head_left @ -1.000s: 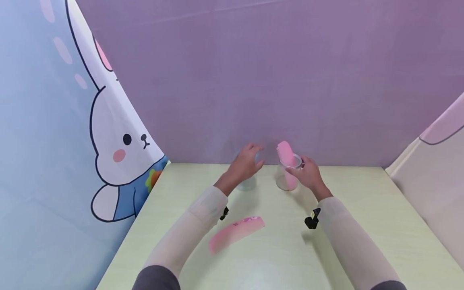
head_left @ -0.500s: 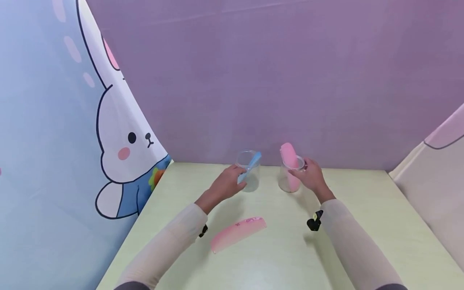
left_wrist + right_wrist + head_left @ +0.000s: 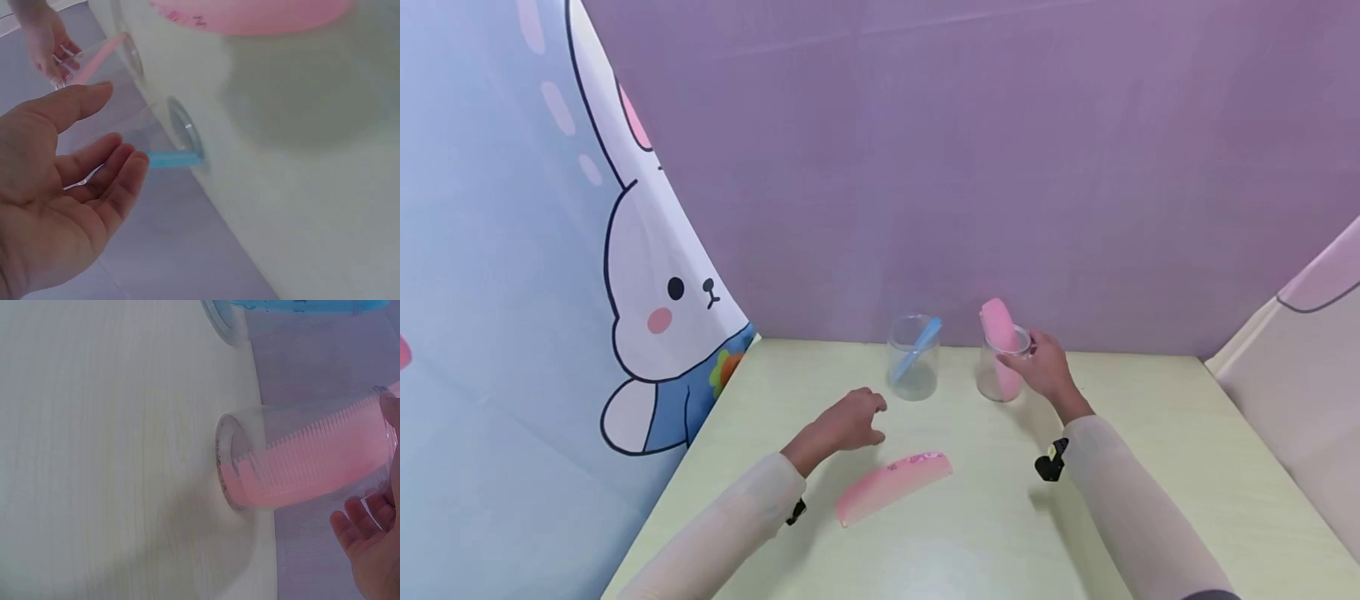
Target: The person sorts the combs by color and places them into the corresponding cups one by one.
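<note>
In the head view, my left hand [image 3: 847, 419] hovers with fingers loosely bent and nothing in them. Just in front of it on the table lies a pink comb [image 3: 891, 486] with a floral pattern along its spine. My right hand [image 3: 1040, 367] holds a clear cup [image 3: 987, 385] by its rim; in the right wrist view the thumb [image 3: 390, 407] lies at the rim. A second pink comb [image 3: 312, 456] leans inside that cup, teeth visible through the wall. To the left stands another clear cup [image 3: 917, 390] with a slim blue stick-like thing [image 3: 917, 348] leaning in it.
The pale wood table [image 3: 1000, 517] ends at a purple cloth wall [image 3: 940, 183] close behind both cups. A blue cloth with a rabbit print [image 3: 647, 350] hangs along the left side, and a light cloth [image 3: 1300, 375] along the right.
My left hand has drawn back from the left cup toward the comb on the table, uncovering the blue thing in the cup. The right hand keeps its hold on the right cup.
</note>
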{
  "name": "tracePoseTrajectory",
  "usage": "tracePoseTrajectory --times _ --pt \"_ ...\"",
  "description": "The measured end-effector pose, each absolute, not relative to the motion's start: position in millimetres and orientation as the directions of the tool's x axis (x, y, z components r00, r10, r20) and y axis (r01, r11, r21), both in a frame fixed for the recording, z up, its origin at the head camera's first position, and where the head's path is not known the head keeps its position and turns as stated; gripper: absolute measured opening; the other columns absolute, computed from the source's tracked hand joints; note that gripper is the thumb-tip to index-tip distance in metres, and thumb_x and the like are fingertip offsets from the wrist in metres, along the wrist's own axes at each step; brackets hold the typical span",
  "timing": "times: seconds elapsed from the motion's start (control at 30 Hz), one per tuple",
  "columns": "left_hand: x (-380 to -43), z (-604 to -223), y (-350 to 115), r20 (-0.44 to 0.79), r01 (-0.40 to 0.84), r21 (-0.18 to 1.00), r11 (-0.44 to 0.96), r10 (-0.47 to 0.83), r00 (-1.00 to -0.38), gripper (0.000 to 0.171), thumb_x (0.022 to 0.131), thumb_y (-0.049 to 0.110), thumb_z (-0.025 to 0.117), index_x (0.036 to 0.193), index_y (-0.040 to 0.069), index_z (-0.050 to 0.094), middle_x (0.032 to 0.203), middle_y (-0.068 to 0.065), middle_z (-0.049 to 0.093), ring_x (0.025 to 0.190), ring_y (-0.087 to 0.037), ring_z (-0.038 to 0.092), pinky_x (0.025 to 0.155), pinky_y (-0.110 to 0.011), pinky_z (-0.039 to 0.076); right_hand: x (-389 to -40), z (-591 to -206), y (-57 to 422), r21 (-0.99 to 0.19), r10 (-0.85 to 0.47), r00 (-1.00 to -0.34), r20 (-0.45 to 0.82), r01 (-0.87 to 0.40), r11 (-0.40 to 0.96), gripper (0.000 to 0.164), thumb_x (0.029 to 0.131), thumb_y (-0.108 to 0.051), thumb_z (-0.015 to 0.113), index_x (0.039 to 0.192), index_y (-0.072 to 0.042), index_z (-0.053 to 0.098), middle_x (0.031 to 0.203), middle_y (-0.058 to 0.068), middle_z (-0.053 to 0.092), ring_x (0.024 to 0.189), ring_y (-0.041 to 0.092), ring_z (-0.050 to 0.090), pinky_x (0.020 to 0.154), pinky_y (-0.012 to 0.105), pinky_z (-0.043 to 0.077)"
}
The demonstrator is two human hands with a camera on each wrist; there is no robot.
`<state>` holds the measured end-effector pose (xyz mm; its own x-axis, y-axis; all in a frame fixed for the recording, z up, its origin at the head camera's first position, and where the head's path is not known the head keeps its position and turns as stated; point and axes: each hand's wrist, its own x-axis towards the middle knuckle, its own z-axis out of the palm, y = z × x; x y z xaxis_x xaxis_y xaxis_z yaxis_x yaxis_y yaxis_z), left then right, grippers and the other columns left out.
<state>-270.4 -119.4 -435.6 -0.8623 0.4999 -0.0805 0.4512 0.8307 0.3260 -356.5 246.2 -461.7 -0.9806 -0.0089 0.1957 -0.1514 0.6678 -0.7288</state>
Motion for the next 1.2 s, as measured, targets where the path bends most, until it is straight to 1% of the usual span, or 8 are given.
tracePoseTrajectory --times 0.1,0.23,0.43,0.7,0.8,0.9,0.97,1.2 --pt "-263.9 -441.7 -124.2 -0.139 0.416 0.314 0.853 0.475 -0.869 0.047 0.085 0.018 0.079 0.125 -0.002 0.065 0.119 -0.015 0.064 0.109 -0.027 0.061 0.095 -0.041 0.054 -356.6 -461.8 246.1 -0.727 -0.015 -0.980 0.196 -0.155 0.669 0.063 0.091 -0.043 0.074 0.129 0.003 0.054 0.125 0.024 0.062 0.108 0.035 0.058 0.083 0.041 0.049" --pt "-255.9 -449.6 -130.0 -0.201 0.361 0.310 0.879 0.432 -0.879 0.051 0.083 0.023 0.082 0.125 -0.001 0.064 0.117 -0.013 0.060 0.103 -0.022 0.057 0.092 -0.039 0.053 -357.3 -460.6 245.2 -0.723 -0.017 -0.979 0.203 -0.161 0.672 0.062 0.091 -0.042 0.074 0.130 0.002 0.054 0.126 0.024 0.062 0.109 0.035 0.057 0.084 0.043 0.050" --pt "-245.2 -460.7 -136.2 -0.275 0.282 0.334 0.899 0.380 -0.883 0.049 0.082 0.024 0.083 0.121 0.001 0.064 0.107 -0.008 0.057 0.091 -0.018 0.051 0.084 -0.036 0.052 -358.4 -457.7 243.6 -0.725 -0.019 -0.977 0.211 -0.170 0.667 0.063 0.091 -0.041 0.075 0.132 0.001 0.054 0.127 0.023 0.062 0.108 0.034 0.057 0.084 0.043 0.049" --pt "-230.9 -471.5 -138.7 -0.336 0.237 0.325 0.916 0.346 -0.876 0.035 0.080 0.024 0.082 0.105 0.007 0.062 0.094 -0.002 0.053 0.083 -0.017 0.048 0.071 -0.032 0.046 -356.2 -459.3 243.8 -0.735 -0.015 -0.979 0.202 -0.161 0.659 0.067 0.090 -0.041 0.075 0.136 0.002 0.053 0.131 0.024 0.061 0.115 0.037 0.057 0.091 0.051 0.050" --pt "-225.8 -472.5 -136.8 -0.378 0.220 0.293 0.930 0.324 -0.867 0.031 0.078 0.023 0.081 0.097 0.009 0.060 0.090 -0.003 0.053 0.079 -0.017 0.047 0.065 -0.031 0.043 -355.7 -459.4 245.0 -0.735 -0.018 -0.980 0.200 -0.162 0.658 0.066 0.091 -0.040 0.075 0.136 0.003 0.053 0.132 0.025 0.060 0.115 0.038 0.057 0.092 0.053 0.050" --pt "-221.4 -473.2 -134.1 -0.421 0.201 0.249 0.947 0.293 -0.858 0.033 0.076 0.022 0.082 0.094 0.009 0.057 0.088 -0.005 0.053 0.075 -0.018 0.047 0.061 -0.031 0.041 -355.6 -459.2 246.1 -0.731 -0.020 -0.979 0.202 -0.165 0.662 0.065 0.091 -0.039 0.074 0.136 0.003 0.052 0.132 0.026 0.060 0.116 0.039 0.056 0.093 0.054 0.050" --pt "-218.9 -475.3 -132.7 -0.431 0.205 0.211 0.956 0.279 -0.858 0.038 0.074 0.024 0.083 0.095 0.008 0.056 0.088 -0.005 0.052 0.073 -0.018 0.048 0.059 -0.031 0.040 -355.8 -459.3 246.4 -0.728 -0.020 -0.978 0.206 -0.167 0.665 0.066 0.091 -0.039 0.074 0.136 0.004 0.052 0.132 0.026 0.060 0.116 0.040 0.057 0.094 0.055 0.050" --pt "-211.3 -482.6 -128.1 -0.397 0.239 0.147 0.960 0.279 -0.874 0.055 0.071 0.030 0.089 0.104 0.004 0.054 0.091 -0.007 0.048 0.077 -0.019 0.047 0.065 -0.032 0.043 -355.6 -460.6 246.6 -0.738 -0.011 -0.983 0.186 -0.147 0.658 0.068 0.091 -0.042 0.074 0.139 0.001 0.050 0.133 0.025 0.058 0.118 0.039 0.055 0.095 0.055 0.049"
